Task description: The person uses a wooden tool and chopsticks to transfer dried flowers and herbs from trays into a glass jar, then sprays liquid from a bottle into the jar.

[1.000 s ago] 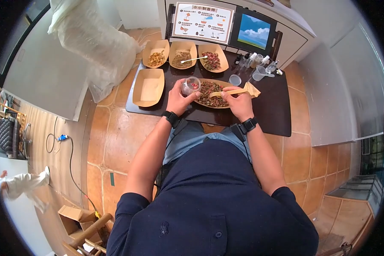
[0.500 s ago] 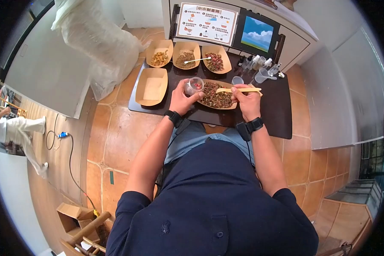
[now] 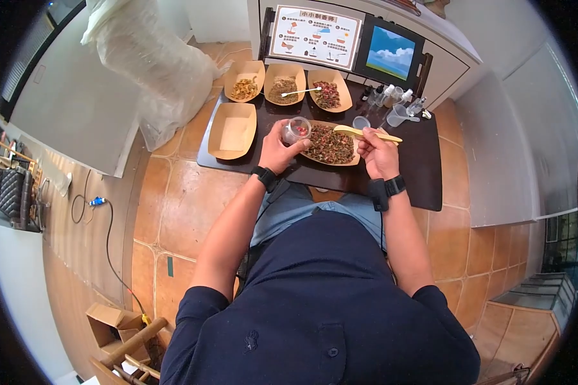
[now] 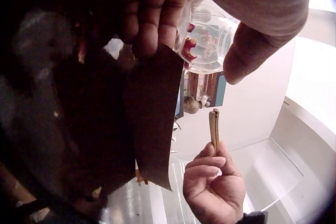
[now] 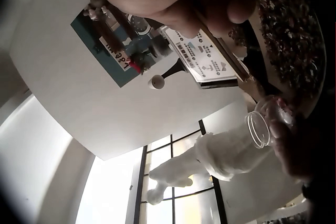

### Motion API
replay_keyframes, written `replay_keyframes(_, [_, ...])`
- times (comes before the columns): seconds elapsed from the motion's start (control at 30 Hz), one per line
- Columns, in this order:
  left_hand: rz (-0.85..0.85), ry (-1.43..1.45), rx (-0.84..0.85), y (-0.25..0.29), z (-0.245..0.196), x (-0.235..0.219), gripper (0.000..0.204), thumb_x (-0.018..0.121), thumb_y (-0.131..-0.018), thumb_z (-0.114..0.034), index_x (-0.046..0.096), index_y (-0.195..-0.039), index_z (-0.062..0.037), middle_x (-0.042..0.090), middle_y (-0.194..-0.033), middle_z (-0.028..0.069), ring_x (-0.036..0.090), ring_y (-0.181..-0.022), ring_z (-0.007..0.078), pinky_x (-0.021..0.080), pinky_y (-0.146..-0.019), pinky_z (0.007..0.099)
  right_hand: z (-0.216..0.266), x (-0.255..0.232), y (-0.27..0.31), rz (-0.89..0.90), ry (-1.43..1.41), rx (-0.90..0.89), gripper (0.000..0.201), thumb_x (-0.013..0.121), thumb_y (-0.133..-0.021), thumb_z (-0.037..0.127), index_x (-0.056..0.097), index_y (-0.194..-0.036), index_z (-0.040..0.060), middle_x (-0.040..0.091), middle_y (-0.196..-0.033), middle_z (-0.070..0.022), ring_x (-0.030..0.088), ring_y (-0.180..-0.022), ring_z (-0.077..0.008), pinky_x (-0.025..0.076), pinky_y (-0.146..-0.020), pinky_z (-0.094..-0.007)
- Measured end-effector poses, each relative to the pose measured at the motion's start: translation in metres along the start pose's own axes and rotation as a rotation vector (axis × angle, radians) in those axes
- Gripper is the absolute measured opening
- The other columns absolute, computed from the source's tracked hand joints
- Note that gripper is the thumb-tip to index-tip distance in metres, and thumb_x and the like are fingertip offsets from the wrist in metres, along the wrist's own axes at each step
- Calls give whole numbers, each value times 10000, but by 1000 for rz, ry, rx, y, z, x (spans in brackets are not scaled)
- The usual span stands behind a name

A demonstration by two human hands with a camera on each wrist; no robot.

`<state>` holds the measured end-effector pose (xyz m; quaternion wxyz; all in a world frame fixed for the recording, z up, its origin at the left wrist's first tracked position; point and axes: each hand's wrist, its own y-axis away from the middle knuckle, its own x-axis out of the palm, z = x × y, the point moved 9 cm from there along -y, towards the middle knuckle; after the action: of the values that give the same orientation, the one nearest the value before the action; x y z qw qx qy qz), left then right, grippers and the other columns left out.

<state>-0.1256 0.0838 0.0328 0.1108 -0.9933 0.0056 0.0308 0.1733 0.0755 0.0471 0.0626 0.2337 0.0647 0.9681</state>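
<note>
My left hand (image 3: 276, 154) grips a small clear plastic jar (image 3: 297, 130), its mouth tilted up. A few red petals (image 4: 189, 49) lie inside the jar in the left wrist view. Just right of it, my right hand (image 3: 380, 155) pinches a light wooden spoon (image 3: 368, 134) between thumb and fingers. The spoon points left, over the far side of a paper tray (image 3: 352, 160) filled with chopped dried petals and herbs (image 3: 331, 144). In the left wrist view the spoon (image 4: 213, 129) stands upright, seen edge-on.
Behind stand paper trays of yellow dried flowers (image 3: 244, 88), brown bits (image 3: 282, 88) and red petals (image 3: 327, 95). A white stick (image 3: 302, 92) lies across two of them. A bare paper tray (image 3: 232, 131) sits left. A round clear cup (image 3: 361, 122), measuring cup (image 3: 397, 115) and several bottles stand right.
My right hand has lifted the spoon out of the herbs and drawn it to the right. The left hand still holds the jar beside the tray. A person walking at far left has left view.
</note>
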Motion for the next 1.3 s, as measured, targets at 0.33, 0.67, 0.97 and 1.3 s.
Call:
replay_keyframes(0.33, [0, -5, 2, 1, -5, 0, 724, 946, -823, -343, 630, -1375, 2, 787, -1172, 120, 745, -1056, 167, 594, -949, 343, -5, 2, -1, -14, -110, 75, 241, 806, -1022, 241, 726, -1117, 34, 752, -891, -66, 727, -755, -155, 613, -666, -295])
replay_keyframes(0.67, [11, -19, -10, 0, -2, -1, 745, 959, -797, -345, 631, -1371, -1, 787, -1166, 116, 747, -1051, 166, 599, -948, 348, -2, 14, -2, 85, -191, 48, 196, 798, -1022, 177, 734, -1150, 44, 736, -923, -49, 725, -804, -170, 616, -711, -315])
replay_keyframes(0.97, [-1, -68, 22, 1, -11, -2, 697, 960, -807, -340, 651, -1346, -25, 792, -1142, 106, 749, -1017, 162, 600, -933, 350, -2, 36, 1, 119, -205, 65, 212, 804, -1012, 152, 739, -1182, 44, 736, -936, -55, 722, -813, -178, 609, -714, -317])
replay_keyframes(1.3, [41, -50, -63, 2, -5, 0, 728, 952, -835, -313, 612, -1392, 9, 757, -1241, 100, 708, -1137, 166, 561, -1017, 349, 16, 26, 6, 20, 582, -302, 230, 829, -993, 154, 773, -1153, 0, 771, -921, -57, 705, -773, -112, 568, -689, -271])
